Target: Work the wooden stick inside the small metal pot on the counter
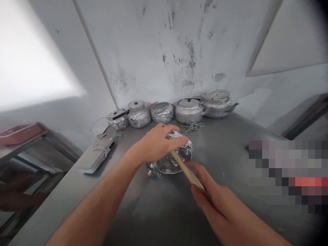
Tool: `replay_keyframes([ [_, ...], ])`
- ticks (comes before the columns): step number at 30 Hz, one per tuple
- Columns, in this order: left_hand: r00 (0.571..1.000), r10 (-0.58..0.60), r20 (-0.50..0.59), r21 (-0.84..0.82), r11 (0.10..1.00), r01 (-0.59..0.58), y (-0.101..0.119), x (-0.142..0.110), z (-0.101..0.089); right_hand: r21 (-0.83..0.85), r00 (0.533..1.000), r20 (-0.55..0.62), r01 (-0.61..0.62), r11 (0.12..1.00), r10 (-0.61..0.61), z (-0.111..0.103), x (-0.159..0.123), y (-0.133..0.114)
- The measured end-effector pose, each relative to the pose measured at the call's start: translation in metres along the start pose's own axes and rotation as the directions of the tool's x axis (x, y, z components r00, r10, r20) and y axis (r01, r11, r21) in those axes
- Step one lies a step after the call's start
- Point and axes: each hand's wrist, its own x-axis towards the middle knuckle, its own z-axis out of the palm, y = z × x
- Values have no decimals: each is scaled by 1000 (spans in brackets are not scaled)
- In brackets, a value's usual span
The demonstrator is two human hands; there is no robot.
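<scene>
clasps wooden stick [188, 172] in right hand [214, 196], lays left hand [159, 140] palm-down, with unclear hold, over metal vessel [165, 164] just beyond.

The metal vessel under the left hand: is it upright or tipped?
The metal vessel is tipped: its open mouth faces the camera, with its body behind, under the left hand.

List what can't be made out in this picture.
All in the head view:
Pale wooden stick: far end, hidden by the left hand; near end, inside the right hand.
Crumpled silver metal vessel: part of its far side, behind the left hand.
Dented silver metal kettle, second from right: inside, under its lid.
Flat grey device with pale-blue edge: any writing, too small.
Pink plastic tray: left end, cut off by the picture's left edge.
</scene>
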Motion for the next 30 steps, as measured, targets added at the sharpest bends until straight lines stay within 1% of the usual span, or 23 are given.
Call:
replay_keyframes([
  [2,1000,-10,-10,-10,1000,10,-1,0,0,-2,1000,24,3,1000,-3,0,0,-1],
  [4,1000,-9,-17,-10,1000,9,-2,0,0,6,1000,17,1,1000,-1,0,0,-2],
  [7,1000,18,-12,14,1000,-18,-1,0,0,11,1000,-6,7,1000,-6,-1,0,-3],
  [10,999,50,-12,33,998,-50,-1,0,0,12,1000,13,7,1000,-7,-1,0,-2],
  [13,997,73,-14,42,996,-72,-1,1,0,22,1000,3,-5,1000,5,-1,0,-1],
  [16,999,41,-14,29,999,-41,-1,1,0,10,1000,-9,-3,1000,3,0,0,0],
  [19,1000,8,-20,15,1000,-7,-1,1,0,5,1000,15,-13,1000,13,2,0,0],
  [23,999,40,-12,32,999,-40,0,0,0,13,1000,9,-14,1000,14,2,0,0],
  [25,999,46,-6,30,998,-46,0,0,0,2,1000,24,-3,1000,3,2,0,-1],
  [27,1000,21,-10,14,1000,-21,0,0,0,8,999,40,-2,1000,1,1,0,-2],
  [30,999,-36,-17,-7,999,35,-1,0,1,27,1000,9,-5,1000,5,0,0,-3],
])
